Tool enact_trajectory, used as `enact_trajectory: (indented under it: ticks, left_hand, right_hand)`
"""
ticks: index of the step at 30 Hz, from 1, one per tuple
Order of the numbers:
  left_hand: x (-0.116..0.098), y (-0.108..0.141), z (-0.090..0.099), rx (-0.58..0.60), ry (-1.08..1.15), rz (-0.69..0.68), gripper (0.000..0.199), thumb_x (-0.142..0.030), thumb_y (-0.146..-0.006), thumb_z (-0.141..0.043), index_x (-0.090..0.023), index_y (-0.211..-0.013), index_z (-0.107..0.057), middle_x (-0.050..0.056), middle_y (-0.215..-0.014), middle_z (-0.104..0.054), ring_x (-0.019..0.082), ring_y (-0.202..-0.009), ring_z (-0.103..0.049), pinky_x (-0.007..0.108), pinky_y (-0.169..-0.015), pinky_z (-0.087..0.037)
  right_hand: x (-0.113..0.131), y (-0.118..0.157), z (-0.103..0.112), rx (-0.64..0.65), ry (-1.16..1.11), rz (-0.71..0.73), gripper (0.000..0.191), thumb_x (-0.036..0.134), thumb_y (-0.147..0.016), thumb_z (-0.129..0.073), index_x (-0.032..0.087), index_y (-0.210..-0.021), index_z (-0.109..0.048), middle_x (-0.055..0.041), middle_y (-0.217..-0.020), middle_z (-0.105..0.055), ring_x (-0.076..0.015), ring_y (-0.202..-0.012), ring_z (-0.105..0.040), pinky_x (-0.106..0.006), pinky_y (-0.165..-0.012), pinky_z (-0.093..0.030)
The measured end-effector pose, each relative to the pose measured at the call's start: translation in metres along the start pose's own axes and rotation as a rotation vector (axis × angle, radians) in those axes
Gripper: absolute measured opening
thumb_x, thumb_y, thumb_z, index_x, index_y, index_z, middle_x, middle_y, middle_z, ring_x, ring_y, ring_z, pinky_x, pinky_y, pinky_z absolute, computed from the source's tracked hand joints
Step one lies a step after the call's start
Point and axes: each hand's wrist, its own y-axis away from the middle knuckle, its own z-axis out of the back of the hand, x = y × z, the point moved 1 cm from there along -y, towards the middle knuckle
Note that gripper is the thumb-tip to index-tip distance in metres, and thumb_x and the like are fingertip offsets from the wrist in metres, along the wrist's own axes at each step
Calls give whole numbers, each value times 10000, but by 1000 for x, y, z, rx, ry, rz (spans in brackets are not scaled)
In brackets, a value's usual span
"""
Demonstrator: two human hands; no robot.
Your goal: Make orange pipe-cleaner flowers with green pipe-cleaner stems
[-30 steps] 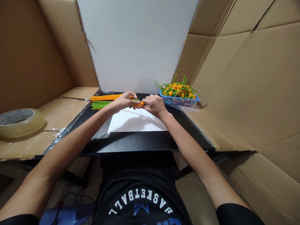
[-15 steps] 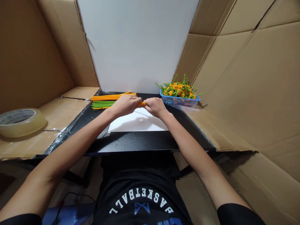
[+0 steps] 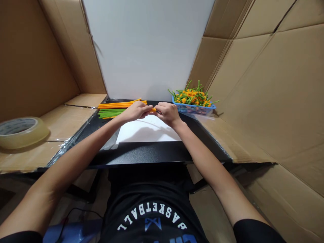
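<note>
Beneath the flat white paper sheet [image 3: 152, 135], a black tabletop [image 3: 152, 153] is spreading out. Off the sheet's far right corner, a blue plastic mesh basket [image 3: 193, 109] is holding orange-and-green fuzzy pieces [image 3: 193, 97], just beyond my right hand [image 3: 167, 112]. Past the sheet's far left, straight orange fuzzy sticks [image 3: 115, 105] and straight green fuzzy sticks [image 3: 110, 113] are lying sideways, partly behind my left hand [image 3: 135, 111]. Above the sheet's far edge, both hands are pinching a short orange fuzzy piece [image 3: 153, 109], equally near each, seemingly running hand to hand; my grips are hiding its ends.
</note>
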Motion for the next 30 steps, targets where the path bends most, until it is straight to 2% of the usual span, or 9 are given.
enact_trajectory:
  ticks: [4, 6, 9, 11, 14, 18, 21, 25, 30]
  left_hand:
    - [1, 0, 0, 74, -37, -31, 573, -534, -991, -375, -190, -545, -480, 19, -490, -486, 114, -469, -425, 278, -530, -348]
    - [2, 2, -2, -27, -211, -101, 579, -554, -1001, -348, -179, -605, -544, 40, -551, -559, 133, -519, -494, 279, -565, -372]
    - [6, 4, -6, -256, -546, -284, 453, -578, -958, -473, -170, -855, -639, 81, -796, -690, 178, -680, -597, 287, -626, -389]
    - [10, 4, -8, -293, -682, -413, 378, -534, -958, -510, -179, -983, -637, 102, -935, -714, 200, -782, -631, 292, -661, -398]
    - [15, 3, -8, -272, -740, -483, 315, -416, -1013, -424, -185, -956, -629, 106, -925, -714, 202, -810, -639, 299, -683, -401]
    - [14, 1, -7, -305, -711, -391, 289, -341, -998, -413, -174, -919, -636, 96, -838, -699, 192, -717, -604, 301, -645, -369]
    - [11, -1, -5, -278, -617, -283, 259, -328, -963, -466, -177, -838, -635, 47, -688, -635, 159, -614, -532, 288, -614, -330]
    - [10, -4, 1, -171, -367, -164, 318, -376, -925, -518, -181, -680, -573, 6, -579, -534, 123, -537, -433, 281, -582, -303]
    - [16, -7, 5, 24, -51, -4, 406, -452, -954, -469, -179, -664, -549, 9, -565, -516, 109, -496, -399, 282, -547, -319]
  right_hand:
    - [2, 0, -1, 34, -2, -22, 346, 382, -993, -490, 185, -846, -734, -60, -791, -646, -172, -712, -507, -307, -616, -212]
    - [3, 0, -1, 61, -10, -53, 335, 367, -978, -495, 184, -838, -738, -59, -791, -648, -169, -689, -499, -307, -605, -205]
    - [3, -1, 1, 88, -9, -99, 319, 342, -962, -495, 182, -817, -730, -57, -787, -650, -165, -659, -485, -309, -596, -196]
    - [3, -1, 1, 100, -4, -115, 311, 335, -958, -500, 181, -799, -719, -56, -786, -651, -164, -654, -482, -310, -594, -192]
    - [2, -1, 0, 103, -8, -113, 303, 353, -960, -519, 183, -791, -705, -52, -793, -655, -161, -662, -485, -309, -594, -186]
    - [-1, -1, -3, 69, -18, -112, 336, 434, -971, -536, 187, -813, -699, -49, -794, -651, -157, -663, -482, -304, -599, -186]
    - [-1, 0, -4, 34, -31, -105, 300, 432, -964, -562, 189, -860, -704, -44, -805, -652, -155, -678, -492, -297, -611, -204]
    - [1, 0, -1, -8, -48, -77, 233, 381, -956, -582, 195, -939, -721, -42, -837, -666, -158, -713, -523, -288, -627, -237]
    - [4, 0, 3, 12, -29, -29, 273, 364, -978, -543, 199, -913, -750, -50, -846, -670, -164, -739, -538, -294, -637, -254]
